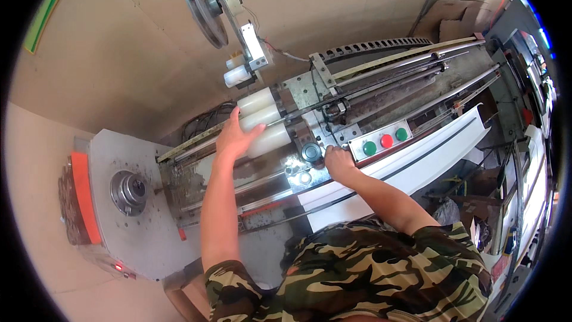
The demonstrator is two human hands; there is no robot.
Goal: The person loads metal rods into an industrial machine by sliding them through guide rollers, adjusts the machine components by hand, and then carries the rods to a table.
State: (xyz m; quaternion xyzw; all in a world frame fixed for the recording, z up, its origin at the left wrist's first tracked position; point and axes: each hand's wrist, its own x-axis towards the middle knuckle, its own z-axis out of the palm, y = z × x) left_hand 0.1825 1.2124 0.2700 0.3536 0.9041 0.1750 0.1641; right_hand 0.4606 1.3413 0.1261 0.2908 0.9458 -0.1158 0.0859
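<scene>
Left grip (233, 137): thumb and forefinger spread apart, laid against white rollers (260, 117), set along the left edge of the metal carriage (302, 90). Rollers judged already fitted, handling under way; what is left cannot be told. Count: rollers, three. Round knob (311, 152), toward near edge: one. Right grip (339, 163): fingers curled beside the knob; clamping cannot be told. Button panel (356, 145): one; green buttons (370, 148), two; red button (386, 141), one.

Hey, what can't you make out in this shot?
In the head view:
- White cylinders: left ends partly hidden by your left hand.
- Right hand: its back hides what the fingers hold, if anything.
- Green strip: cut off by the picture's edge.
- Dark cables: too small to trace.
</scene>
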